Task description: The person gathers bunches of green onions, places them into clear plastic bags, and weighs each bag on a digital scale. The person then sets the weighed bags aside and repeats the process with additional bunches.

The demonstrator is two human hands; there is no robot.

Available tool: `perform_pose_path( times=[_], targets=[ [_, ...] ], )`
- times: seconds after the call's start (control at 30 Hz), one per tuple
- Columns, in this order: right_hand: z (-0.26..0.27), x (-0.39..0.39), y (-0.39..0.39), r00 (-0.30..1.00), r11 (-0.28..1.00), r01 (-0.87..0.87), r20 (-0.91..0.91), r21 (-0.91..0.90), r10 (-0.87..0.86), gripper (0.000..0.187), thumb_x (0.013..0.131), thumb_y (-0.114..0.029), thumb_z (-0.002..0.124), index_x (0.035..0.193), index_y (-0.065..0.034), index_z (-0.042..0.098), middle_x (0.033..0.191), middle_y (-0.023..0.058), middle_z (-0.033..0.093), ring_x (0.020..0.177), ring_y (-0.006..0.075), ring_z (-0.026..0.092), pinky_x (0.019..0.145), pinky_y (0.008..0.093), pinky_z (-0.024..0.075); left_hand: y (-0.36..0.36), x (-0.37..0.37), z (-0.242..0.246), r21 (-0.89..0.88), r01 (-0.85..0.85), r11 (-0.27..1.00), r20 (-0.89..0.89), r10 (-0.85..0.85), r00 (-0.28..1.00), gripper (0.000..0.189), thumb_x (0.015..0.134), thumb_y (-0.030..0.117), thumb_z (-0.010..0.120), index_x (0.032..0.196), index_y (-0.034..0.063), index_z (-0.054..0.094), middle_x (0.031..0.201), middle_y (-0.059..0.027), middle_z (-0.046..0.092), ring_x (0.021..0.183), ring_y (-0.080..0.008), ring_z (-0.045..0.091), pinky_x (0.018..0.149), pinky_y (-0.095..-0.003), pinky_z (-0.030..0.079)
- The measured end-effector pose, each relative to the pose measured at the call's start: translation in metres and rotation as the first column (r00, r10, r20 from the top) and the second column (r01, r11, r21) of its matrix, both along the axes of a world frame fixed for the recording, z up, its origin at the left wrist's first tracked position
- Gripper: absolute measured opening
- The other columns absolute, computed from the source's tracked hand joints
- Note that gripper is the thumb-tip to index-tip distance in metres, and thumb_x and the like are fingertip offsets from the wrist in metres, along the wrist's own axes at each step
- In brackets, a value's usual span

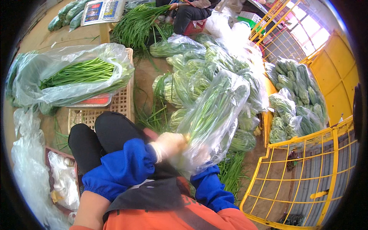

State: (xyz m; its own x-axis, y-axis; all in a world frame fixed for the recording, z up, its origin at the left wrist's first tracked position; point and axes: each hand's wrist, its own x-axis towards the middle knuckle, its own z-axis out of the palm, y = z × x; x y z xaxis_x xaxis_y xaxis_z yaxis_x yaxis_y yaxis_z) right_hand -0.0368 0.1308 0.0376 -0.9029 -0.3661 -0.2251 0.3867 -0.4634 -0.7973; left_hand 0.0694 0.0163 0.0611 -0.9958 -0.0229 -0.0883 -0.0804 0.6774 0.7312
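Note:
My left hand [169, 146], in a pale glove and blue sleeve cover, is closed at the lower end of a clear plastic bag [214, 115] of long green leafy stalks, probably garlic chives. A small yellowish patch shows at its fingertips, too blurred to name. Behind the bag's loose, crumpled plastic, my right hand [201, 154] is blurred and partly hidden; its grip cannot be made out. The bag slants up and away over a heap of bagged green vegetables [189, 74].
On my left, an open bag of green stalks [83, 72] lies on a scale over a beige plastic crate [122, 100]. Plastic bags [31, 161] hang beside it. Yellow mesh cage panels [296, 172] stand right, near bagged vegetables [299, 83]. Another person [189, 17] sits ahead, holding greens.

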Motion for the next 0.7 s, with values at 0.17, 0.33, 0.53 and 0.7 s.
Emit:
perform_pose_path(
  times=[0.17,0.33,0.53,0.7],
  targets=[
    [0.0,-0.01,0.004,1.0,1.0,-0.017,0.013,-0.015,0.017,0.027,0.075,-0.014,0.062,0.1,-0.0024,0.06,0.092,0.0102,0.064,0.083,0.0223,0.061,0.077,0.0326,0.0493,-0.015,-0.006,0.001,0.148,-0.273,0.951,-0.367,0.309,0.878,0.027,0.085,0.024,0.059,0.07,0.0021,0.056,0.065,-0.0145,0.053,0.058,-0.0288,0.053,0.054,-0.0368,0.043],
    [0.001,-0.005,0.001,1.0,1.0,-0.004,-0.009,0.014,0.005,0.027,0.075,-0.014,0.062,0.099,-0.0026,0.06,0.092,0.0098,0.064,0.083,0.0217,0.061,0.077,0.0321,0.0493,-0.016,-0.004,0.025,0.086,-0.049,0.995,0.017,0.048,0.999,0.051,0.075,0.053,0.064,0.075,0.0023,0.061,0.066,-0.0171,0.059,0.062,-0.0312,0.059,0.057,-0.0375,0.046],
    [-0.012,0.008,-0.019,0.998,0.997,-0.062,0.007,0.042,0.062,0.026,0.076,-0.014,0.062,0.099,-0.0028,0.061,0.091,0.0093,0.064,0.084,0.021,0.06,0.077,0.0315,0.0493,0.01,0.002,0.018,-0.048,0.074,0.996,0.095,-0.07,0.993,0.033,0.078,0.038,0.061,0.083,0.0058,0.062,0.077,-0.0171,0.06,0.077,-0.0355,0.06,0.067,-0.0406,0.048],
    [-0.007,0.009,-0.014,0.996,0.995,-0.093,0.018,0.038,0.092,0.025,0.076,-0.014,0.062,0.098,-0.003,0.061,0.091,0.009,0.064,0.084,0.0205,0.06,0.077,0.031,0.0493,0.003,0.002,0.009,0.24,-0.066,0.969,-0.405,0.162,0.9,0.017,0.081,0.019,0.06,0.074,0.0036,0.056,0.07,-0.0137,0.056,0.067,-0.0304,0.057,0.059,-0.0355,0.045]
  ],
)
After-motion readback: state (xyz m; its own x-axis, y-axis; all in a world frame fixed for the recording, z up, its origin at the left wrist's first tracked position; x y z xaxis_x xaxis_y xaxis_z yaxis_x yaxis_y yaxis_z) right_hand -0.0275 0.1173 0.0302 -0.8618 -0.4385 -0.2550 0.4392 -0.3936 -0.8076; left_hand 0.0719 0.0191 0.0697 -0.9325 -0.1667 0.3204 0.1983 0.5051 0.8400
